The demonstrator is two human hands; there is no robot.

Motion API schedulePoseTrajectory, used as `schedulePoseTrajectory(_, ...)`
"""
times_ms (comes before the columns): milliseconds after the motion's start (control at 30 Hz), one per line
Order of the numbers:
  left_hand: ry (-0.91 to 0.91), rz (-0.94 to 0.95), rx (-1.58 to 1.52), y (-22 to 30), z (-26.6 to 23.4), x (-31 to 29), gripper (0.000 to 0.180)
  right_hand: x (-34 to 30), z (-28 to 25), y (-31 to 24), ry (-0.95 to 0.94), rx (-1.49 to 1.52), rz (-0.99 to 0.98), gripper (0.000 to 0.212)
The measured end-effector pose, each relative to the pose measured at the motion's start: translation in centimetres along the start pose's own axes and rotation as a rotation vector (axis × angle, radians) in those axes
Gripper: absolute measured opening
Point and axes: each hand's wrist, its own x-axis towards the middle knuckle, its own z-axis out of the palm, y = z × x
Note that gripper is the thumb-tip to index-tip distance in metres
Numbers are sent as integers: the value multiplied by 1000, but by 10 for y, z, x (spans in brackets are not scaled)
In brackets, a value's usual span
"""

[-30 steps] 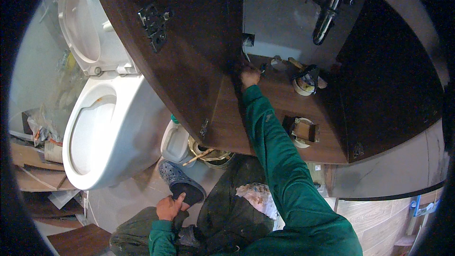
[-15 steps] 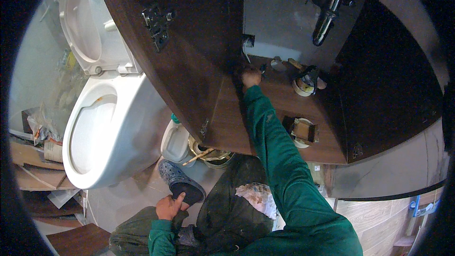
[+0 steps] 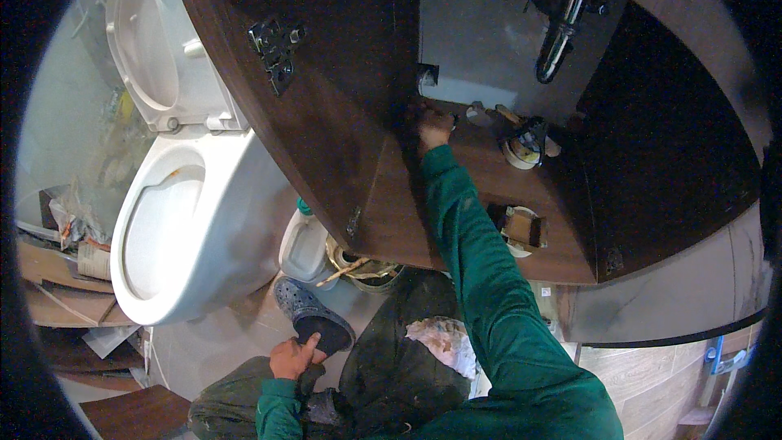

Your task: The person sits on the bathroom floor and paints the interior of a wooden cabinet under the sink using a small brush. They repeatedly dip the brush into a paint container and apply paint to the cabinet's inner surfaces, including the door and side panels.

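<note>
My right hand (image 3: 436,128) reaches deep into an open dark-wood cabinet (image 3: 391,212), low by its back left corner. Its fingers curl in shadow, and a small dark thing shows at their right edge, too unclear to name. My left hand (image 3: 293,358) is loosely closed beside my foot, with one digit extended against the dark heel area of a grey-blue clog (image 3: 314,310). Just above my right hand, a wall outlet opening (image 3: 427,75) shows at the cabinet's back. To its right lie a pale flat scraper-like piece (image 3: 479,114) and a white tub (image 3: 521,152) with tools in it.
A chrome drain trap (image 3: 562,37) hangs inside the cabinet. Near its front edge stands a round white container (image 3: 521,232) with a brown block on it. A white toilet (image 3: 195,220) is at left. A plastic jug (image 3: 303,244) and a bucket (image 3: 379,277) stand below the open door.
My right hand has shifted slightly and turned at the same corner; the cable by the wall opening shows less. The view has moved a little. My left hand stays by the clog.
</note>
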Motion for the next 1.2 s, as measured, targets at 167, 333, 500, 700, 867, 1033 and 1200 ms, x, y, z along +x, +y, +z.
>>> schedulePoseTrajectory(167,-36,200,43,-28,21,8,47,-8,27,16,109,817,314,33)
schedulePoseTrajectory(333,79,383,223,-66,57,20,45,-11,32,13,63,901,418,33)
schedulePoseTrajectory(500,165,448,280,-86,78,26,49,-12,10,2,87,689,333,27)
schedulePoseTrajectory(700,255,510,235,-90,83,28,51,-11,-27,0,-182,-163,-28,26)
schedulePoseTrajectory(867,289,520,240,-79,74,25,52,-14,-26,1,-114,-241,-69,28)
schedulePoseTrajectory(1033,99,238,113,-70,69,23,58,-19,-27,0,35,-250,-65,29)
schedulePoseTrajectory(1200,165,405,286,-76,73,22,47,-21,-37,0,-185,-231,-6,28)
